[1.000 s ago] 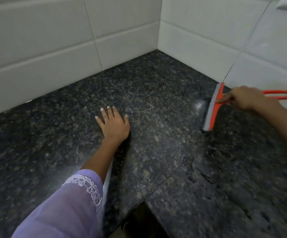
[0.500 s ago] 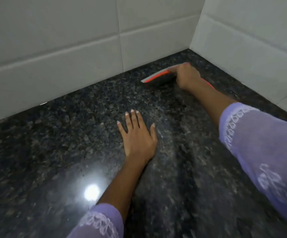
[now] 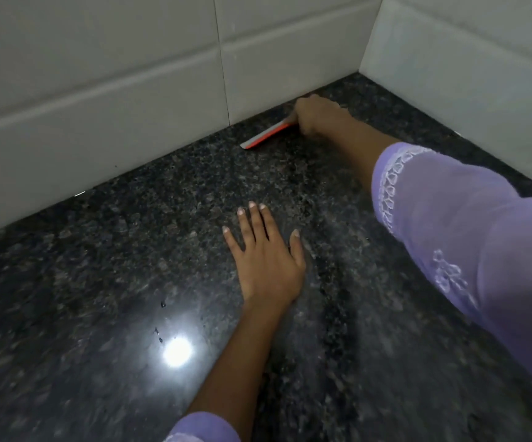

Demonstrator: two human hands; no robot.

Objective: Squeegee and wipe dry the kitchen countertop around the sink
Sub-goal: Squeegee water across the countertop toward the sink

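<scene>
Nearest is a bright light spot (image 3: pixel 177 351) shining off the dark stone desk (image 3: pixel 99 282), w/ a few tiny water drops (image 3: pixel 159 333) just beside it. So the desk looks smooth & prob. a bit slippy there.

Next, the left hand (image 3: pixel 266 260) lies flat on the desk, fingers straight & spread, holding nothing. It looks like it props the person up.

Then the right arm in a purple sleeve (image 3: pixel 465 237) goes across to the back. The right hand (image 3: pixel 317 118) is curled tight round the squeegee (image 3: pixel 266 137), so that grip is closed on the tool. The handle is hidden under the hand (can't see it at all).

The squeegee sits far back on the desk, just beside the left tiled wall (image 3: pixel 99 106), not far from the corner. Only the blade end shows: an orange bar w/ a grey strip. Its long side runs along the wall foot, the free end pointing left & a bit toward the person. The grey edge seems to be down on the stone, but it's too small to be sure.

I think it's a light tool: stiff plastic bar, soft bendy rubber edge. Best held by the handle, as now, not by the rubber. A wet handle could slip, so a firm hold makes sense. It should slide easy on smooth stone.
</scene>
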